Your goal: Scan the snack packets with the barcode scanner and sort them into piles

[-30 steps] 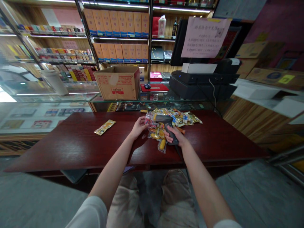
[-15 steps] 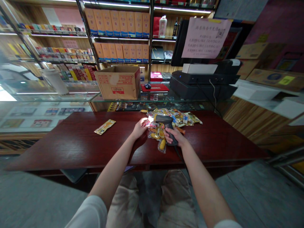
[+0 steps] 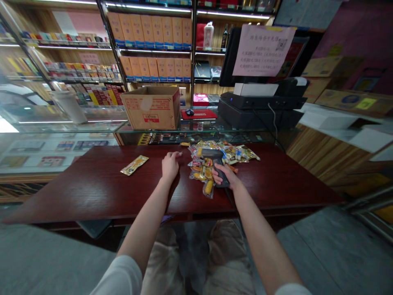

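Observation:
My right hand [image 3: 225,176] is wrapped round the handle of a dark barcode scanner [image 3: 212,155], its head pointing left over a heap of snacks. The heap of small wrapped snacks [image 3: 201,176] has yellow, red and gold packets, several in clear film. Left of it, my left hand [image 3: 170,166] is just above the table with its fingers closed. A tiny bit of something shows at the fingertips; the rest is hidden by the hand. A flat gold packet [image 3: 134,165] lies apart, further left.
The dark red table [image 3: 101,192] stands before a glass counter. On the counter are an open cardboard box [image 3: 150,108], a mouse [image 3: 189,112] on a red mat, and a black monitor [image 3: 229,57] with a pink notice. The scanner's cable [image 3: 231,198] drops over the table's front edge.
My left hand has moved left, away from the snack heap, and the bright scanner light on its fingers is gone. My right hand with the barcode scanner has stayed nearly in place.

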The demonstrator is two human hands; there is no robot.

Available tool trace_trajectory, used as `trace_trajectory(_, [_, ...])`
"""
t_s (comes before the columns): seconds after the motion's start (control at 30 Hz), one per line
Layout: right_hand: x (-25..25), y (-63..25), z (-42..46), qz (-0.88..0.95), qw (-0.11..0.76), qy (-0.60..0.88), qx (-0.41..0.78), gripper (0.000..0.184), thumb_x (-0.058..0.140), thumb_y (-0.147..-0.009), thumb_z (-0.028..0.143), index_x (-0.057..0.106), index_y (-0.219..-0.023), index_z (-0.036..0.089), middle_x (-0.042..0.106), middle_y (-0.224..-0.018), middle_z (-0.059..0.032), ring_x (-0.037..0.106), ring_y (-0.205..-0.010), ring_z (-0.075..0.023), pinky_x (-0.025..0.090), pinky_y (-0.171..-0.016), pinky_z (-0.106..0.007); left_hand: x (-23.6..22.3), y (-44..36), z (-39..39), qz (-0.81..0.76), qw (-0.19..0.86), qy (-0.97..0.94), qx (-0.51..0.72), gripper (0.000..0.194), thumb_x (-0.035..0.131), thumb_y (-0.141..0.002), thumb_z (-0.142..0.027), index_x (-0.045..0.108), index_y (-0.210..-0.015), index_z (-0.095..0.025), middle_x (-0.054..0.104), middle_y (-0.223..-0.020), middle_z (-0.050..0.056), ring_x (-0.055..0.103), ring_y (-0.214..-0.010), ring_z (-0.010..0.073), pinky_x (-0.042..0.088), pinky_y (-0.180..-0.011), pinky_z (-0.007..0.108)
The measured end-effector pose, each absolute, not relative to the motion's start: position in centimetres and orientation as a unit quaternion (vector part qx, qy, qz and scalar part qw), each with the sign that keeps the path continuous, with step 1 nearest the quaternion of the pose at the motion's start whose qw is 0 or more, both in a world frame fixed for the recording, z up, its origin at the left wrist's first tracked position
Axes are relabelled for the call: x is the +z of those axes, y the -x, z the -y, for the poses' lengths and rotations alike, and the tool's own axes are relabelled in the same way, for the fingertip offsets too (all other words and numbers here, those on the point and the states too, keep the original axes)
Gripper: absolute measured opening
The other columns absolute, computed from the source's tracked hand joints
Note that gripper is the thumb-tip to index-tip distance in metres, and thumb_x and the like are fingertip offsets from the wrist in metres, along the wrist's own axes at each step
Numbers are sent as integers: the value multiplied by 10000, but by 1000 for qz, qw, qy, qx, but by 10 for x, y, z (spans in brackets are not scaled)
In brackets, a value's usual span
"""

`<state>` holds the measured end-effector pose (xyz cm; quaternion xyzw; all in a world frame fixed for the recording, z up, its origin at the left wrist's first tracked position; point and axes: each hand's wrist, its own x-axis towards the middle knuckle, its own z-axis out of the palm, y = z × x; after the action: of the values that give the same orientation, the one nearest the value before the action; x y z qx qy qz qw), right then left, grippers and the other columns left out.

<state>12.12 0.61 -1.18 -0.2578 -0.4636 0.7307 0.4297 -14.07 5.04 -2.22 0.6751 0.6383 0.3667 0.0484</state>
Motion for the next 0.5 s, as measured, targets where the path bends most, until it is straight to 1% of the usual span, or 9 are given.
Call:
trace_trajectory(0.1, [-13,-122,-8,456,444,259,727,370,708,-794,421,400,-761,219,479,-564,91,344,-330,-39,355,-331,-183,-15,165,-44,-746,-55,-599,287,433,440,-833,-110,645,-1208,-177,593,-1211,180,548,-1134,359,409,-951,491])
trace_trajectory(0.17, [-14,-123,-9,450,452,260,725,372,709,-792,424,403,-750,217,487,-567,86,346,-331,-38,355,-330,-183,-15,183,-43,-797,-76,-542,255,398,424,-854,-141,649,-1183,-131,586,-1208,213,552,-1120,376,411,-935,513])
trace_trajectory(0.23, [-15,-123,-10,445,456,259,726,369,708,-791,424,405,-755,218,491,-571,85,349,-330,-38,352,-328,-182,-17,198,-43,-832,-73,-497,234,389,380,-879,-147,662,-1139,-80,592,-1192,247,567,-1101,386,407,-937,546])
trace_trajectory(0.33, [-17,-123,-12,439,454,256,732,368,703,-794,429,400,-767,223,489,-573,87,354,-332,-41,354,-329,-181,-20,213,-45,-831,-105,-496,230,394,338,-893,-136,694,-1058,-98,622,-1171,234,566,-1115,384,334,-1000,641])
trace_trajectory(0.4, [-18,-123,-13,436,452,259,734,375,703,-792,437,396,-770,224,490,-574,88,358,-334,-41,357,-329,-180,-19,215,-49,-820,-127,-510,229,395,339,-884,-126,695,-1055,-116,632,-1170,227,523,-1193,400,263,-1023,710])
trace_trajectory(0.43, [-19,-123,-13,435,451,261,734,378,704,-791,440,395,-770,224,492,-575,87,359,-335,-41,357,-329,-180,-17,213,-51,-809,-132,-525,228,402,345,-874,-115,685,-1086,-112,624,-1195,233,485,-1248,406,236,-1035,725])
trace_trajectory(0.47, [-19,-122,-13,434,451,264,734,378,705,-791,441,396,-772,224,493,-576,87,361,-335,-41,357,-328,-179,-14,209,-55,-791,-133,-553,227,420,349,-863,-104,665,-1140,-103,603,-1245,242,446,-1301,401,218,-1058,718])
trace_trajectory(0.5, [-19,-122,-13,433,451,267,733,378,707,-791,439,397,-774,224,494,-576,88,362,-335,-41,356,-327,-179,-11,202,-60,-763,-128,-591,227,446,355,-855,-96,633,-1203,-92,570,-1307,246,416,-1340,385,213,-1089,686])
